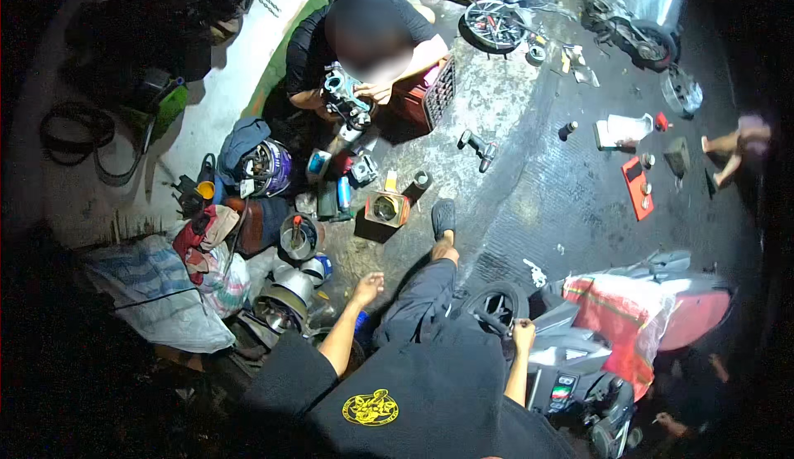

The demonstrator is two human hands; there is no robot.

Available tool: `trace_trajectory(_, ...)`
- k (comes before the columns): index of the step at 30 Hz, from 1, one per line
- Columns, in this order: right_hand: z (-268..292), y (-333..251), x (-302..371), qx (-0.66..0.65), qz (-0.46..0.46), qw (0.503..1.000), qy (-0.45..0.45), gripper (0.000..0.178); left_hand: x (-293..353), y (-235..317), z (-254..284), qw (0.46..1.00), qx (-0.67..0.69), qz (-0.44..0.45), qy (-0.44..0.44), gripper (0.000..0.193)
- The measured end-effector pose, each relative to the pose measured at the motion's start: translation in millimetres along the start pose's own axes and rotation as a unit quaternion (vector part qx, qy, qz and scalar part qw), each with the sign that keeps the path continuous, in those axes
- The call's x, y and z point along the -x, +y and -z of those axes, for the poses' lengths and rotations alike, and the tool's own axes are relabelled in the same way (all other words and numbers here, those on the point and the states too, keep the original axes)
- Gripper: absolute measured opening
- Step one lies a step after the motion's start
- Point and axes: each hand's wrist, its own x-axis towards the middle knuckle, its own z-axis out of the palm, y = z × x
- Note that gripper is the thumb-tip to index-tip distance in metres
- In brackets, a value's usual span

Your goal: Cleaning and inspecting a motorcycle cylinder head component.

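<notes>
My left hand (367,288) is raised to the left of my bent leg, fingers loosely curled and apart, with nothing visible in it. Below it are a metal pot-like vessel (291,284) and a blue-and-white can (317,269). My right hand (523,337) is closed beside the grey motorcycle body panels (571,347); a small dark thing may be between its fingers, too small to name. A motorcycle wheel (500,300) lies just beyond that hand. Across from me, a co-worker in black holds a grey metal engine part (341,91) in both hands.
A cordless drill (480,150) lies on the floor ahead. Nearer are an open box (385,209) and a dark cylinder (420,179). Left stand a purple bucket (269,168) and woven sacks (161,281). Right lies a red tray (637,188); a person's limbs show beyond it.
</notes>
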Motion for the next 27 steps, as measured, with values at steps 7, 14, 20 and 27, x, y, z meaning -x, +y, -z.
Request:
trace_trajectory(7, 48.7, -129.4, -88.1, -0.123, 0.079, 0.987, -0.068, 0.019, -35.9, 113.5, -69.1, 0.997, 0.026, 0.057, -0.043, 0.024)
trace_trajectory(14, 102.5, -255.0, -206.7, -0.001, 0.188, 0.978, -0.088, 0.016, -86.3, 183.9, -132.3, 0.995, 0.084, 0.048, 0.006, 0.027)
trace_trajectory(20, 111.8, -403.4, -316.6, 0.116, 0.289, 0.933, -0.183, 0.022, -113.5, 222.7, -241.3, 0.973, 0.166, 0.029, 0.156, 0.023)
trace_trajectory(27, 83.7, -576.6, -403.8, 0.366, 0.502, 0.746, -0.237, 0.039, -110.2, 272.2, -437.2, 0.944, -0.147, -0.214, 0.206, 0.021)
